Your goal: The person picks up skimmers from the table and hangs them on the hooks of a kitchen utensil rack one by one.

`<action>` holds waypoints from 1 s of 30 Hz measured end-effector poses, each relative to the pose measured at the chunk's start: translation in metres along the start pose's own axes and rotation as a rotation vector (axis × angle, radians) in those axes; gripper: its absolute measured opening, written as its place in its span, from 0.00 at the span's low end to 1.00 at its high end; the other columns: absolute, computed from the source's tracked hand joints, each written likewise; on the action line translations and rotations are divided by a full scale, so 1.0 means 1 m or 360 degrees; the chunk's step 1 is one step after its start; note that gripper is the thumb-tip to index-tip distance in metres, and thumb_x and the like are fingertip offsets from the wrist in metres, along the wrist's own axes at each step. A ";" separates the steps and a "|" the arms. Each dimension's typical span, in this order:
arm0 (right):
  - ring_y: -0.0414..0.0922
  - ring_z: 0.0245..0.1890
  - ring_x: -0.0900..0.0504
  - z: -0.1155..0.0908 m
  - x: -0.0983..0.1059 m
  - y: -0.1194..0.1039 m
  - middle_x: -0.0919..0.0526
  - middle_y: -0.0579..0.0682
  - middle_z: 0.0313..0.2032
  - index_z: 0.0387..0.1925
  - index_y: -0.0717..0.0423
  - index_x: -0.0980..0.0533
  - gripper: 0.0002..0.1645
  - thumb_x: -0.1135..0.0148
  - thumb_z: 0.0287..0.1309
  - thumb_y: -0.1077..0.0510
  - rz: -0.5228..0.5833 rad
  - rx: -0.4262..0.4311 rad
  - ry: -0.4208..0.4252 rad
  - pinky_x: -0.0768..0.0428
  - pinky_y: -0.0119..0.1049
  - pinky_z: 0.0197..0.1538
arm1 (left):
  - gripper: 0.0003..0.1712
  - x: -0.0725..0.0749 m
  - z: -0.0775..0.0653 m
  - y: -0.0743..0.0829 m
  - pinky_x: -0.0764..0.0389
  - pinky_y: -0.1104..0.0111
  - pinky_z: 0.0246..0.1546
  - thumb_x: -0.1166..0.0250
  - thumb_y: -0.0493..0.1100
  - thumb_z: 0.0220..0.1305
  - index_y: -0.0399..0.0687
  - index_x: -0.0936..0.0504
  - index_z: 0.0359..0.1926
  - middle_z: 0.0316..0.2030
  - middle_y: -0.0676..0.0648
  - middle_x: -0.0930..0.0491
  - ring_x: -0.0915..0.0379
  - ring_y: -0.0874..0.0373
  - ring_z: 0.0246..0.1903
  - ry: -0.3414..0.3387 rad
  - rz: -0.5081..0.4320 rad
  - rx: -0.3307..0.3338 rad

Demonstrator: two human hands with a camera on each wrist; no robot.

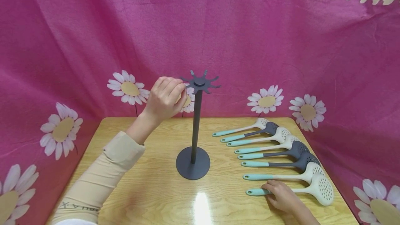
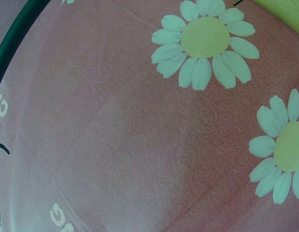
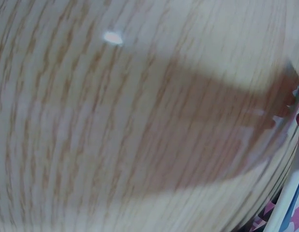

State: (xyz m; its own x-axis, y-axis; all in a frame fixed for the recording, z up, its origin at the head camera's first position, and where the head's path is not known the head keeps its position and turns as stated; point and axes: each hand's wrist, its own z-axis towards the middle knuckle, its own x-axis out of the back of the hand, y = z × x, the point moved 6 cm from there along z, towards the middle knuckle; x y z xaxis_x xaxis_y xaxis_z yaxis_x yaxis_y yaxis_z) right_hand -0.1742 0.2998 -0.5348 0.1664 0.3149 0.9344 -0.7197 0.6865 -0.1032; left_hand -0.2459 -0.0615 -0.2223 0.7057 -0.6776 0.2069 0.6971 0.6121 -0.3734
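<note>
The stand is upright at the middle of the counter; its round base rests flat on the surface, and its pole carries a hooked top. The left hand is raised to the left side of the hooked top, with fingers curled and gripping its edge. The right hand is low at the near right, with thumb and fingers closed around the nearest skimmer, at the inner end of its turquoise handle. This skimmer is white and lies on the counter, handle to the left, perforated head to the right. Seven other skimmers lie beyond it in a row extending to the far side, oriented alike, their heads partly overlapping; three are dark grey and four white, all with turquoise handles. A magenta cloth printed with white daisies encloses the far, left and right sides of the counter.
</note>
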 end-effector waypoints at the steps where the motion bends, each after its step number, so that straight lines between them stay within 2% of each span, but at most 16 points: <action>1: 0.40 0.28 0.24 0.000 0.000 0.000 0.24 0.41 0.29 0.32 0.54 0.22 0.21 0.30 0.27 0.67 0.0003 0.0008 0.0003 0.24 0.36 0.32 | 0.08 0.000 0.000 0.000 0.25 0.60 0.31 0.47 0.36 0.58 0.34 0.25 0.27 0.26 0.40 0.23 0.26 0.48 0.27 -0.0005 -0.0003 -0.0002; 5: 0.42 0.29 0.23 0.001 0.003 0.000 0.23 0.43 0.30 0.32 0.55 0.22 0.20 0.32 0.28 0.69 -0.0021 0.0024 0.0048 0.23 0.37 0.33 | 0.08 -0.001 0.000 0.000 0.25 0.60 0.31 0.47 0.36 0.58 0.34 0.25 0.27 0.26 0.40 0.23 0.26 0.47 0.28 -0.0026 -0.0008 0.0001; 9: 0.42 0.30 0.23 0.004 0.009 0.003 0.23 0.42 0.30 0.33 0.55 0.22 0.21 0.33 0.28 0.70 -0.0086 -0.0022 0.0103 0.23 0.38 0.34 | 0.09 -0.001 0.000 0.000 0.25 0.60 0.31 0.47 0.35 0.58 0.34 0.25 0.27 0.26 0.40 0.23 0.26 0.47 0.28 -0.0036 -0.0005 0.0012; 13: 0.43 0.30 0.23 0.011 0.019 0.006 0.23 0.44 0.30 0.34 0.56 0.24 0.30 0.32 0.17 0.75 -0.0132 -0.0132 0.0085 0.23 0.40 0.33 | 0.08 -0.002 -0.001 0.000 0.25 0.60 0.31 0.47 0.35 0.58 0.33 0.24 0.27 0.26 0.39 0.23 0.26 0.47 0.28 -0.0057 -0.0005 0.0020; 15: 0.45 0.30 0.22 0.017 0.026 0.009 0.22 0.47 0.31 0.35 0.58 0.24 0.33 0.34 0.15 0.77 -0.0134 -0.0187 0.0085 0.22 0.40 0.32 | 0.08 -0.002 -0.001 0.000 0.25 0.60 0.31 0.46 0.35 0.58 0.33 0.24 0.27 0.26 0.39 0.23 0.26 0.47 0.28 -0.0058 -0.0003 0.0021; 21: 0.50 0.30 0.22 0.039 0.054 0.013 0.22 0.53 0.33 0.39 0.60 0.25 0.28 0.32 0.27 0.77 -0.0183 -0.0279 0.0168 0.23 0.43 0.31 | 0.08 -0.001 -0.001 -0.001 0.25 0.61 0.31 0.46 0.35 0.57 0.33 0.24 0.27 0.26 0.39 0.23 0.26 0.47 0.27 -0.0049 -0.0009 0.0024; 23: 0.49 0.28 0.24 0.049 0.066 0.014 0.22 0.53 0.32 0.40 0.61 0.25 0.29 0.33 0.28 0.78 -0.0196 -0.0264 0.0231 0.26 0.42 0.29 | 0.08 -0.001 -0.001 -0.001 0.25 0.61 0.31 0.46 0.34 0.57 0.33 0.24 0.27 0.26 0.40 0.23 0.26 0.47 0.27 -0.0053 -0.0013 0.0026; 30: 0.49 0.27 0.24 0.087 0.104 0.013 0.22 0.55 0.32 0.40 0.62 0.27 0.29 0.34 0.29 0.78 -0.0181 -0.0221 0.0456 0.25 0.42 0.26 | 0.07 -0.001 -0.002 -0.001 0.25 0.62 0.28 0.45 0.34 0.57 0.34 0.23 0.27 0.26 0.40 0.23 0.27 0.48 0.27 -0.0075 -0.0025 0.0035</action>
State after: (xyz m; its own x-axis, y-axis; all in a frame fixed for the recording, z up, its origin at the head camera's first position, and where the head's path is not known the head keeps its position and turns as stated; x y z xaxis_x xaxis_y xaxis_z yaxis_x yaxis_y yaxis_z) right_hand -0.2244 0.2845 -0.4092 0.4369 0.3891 0.8110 -0.5902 0.8044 -0.0680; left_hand -0.2473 -0.0624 -0.2235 0.6997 -0.6674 0.2550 0.7102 0.6108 -0.3501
